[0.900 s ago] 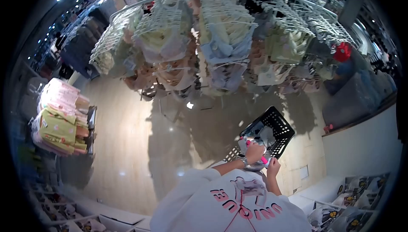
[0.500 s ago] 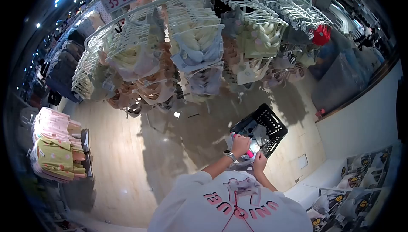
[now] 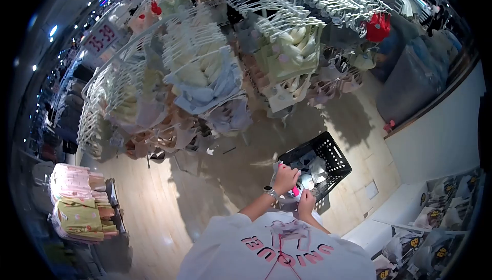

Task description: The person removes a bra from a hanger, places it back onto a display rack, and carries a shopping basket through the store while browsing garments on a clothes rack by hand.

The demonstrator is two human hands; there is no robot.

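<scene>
My left hand, with a watch on its wrist, is closed around a bright pink handheld tool whose ends show above and below my fingers. I cannot tell its exact kind. Beside it my right hand has its fingers pressed together at a pale piece, too small to make out. Both hands are over the near side of a black plastic basket with holes in its wall. Inside the basket lie grey and white garments, which look like bras.
Racks of bras on white hangers stretch across the front. Pink and green pyjamas hang at left. A large grey bag stands behind a low white wall at right. Packaged items fill shelves at lower right.
The view has shifted and tilted, so racks appear further left and pyjamas lower. My hands keep their grip close together, and more of the basket's contents shows.
</scene>
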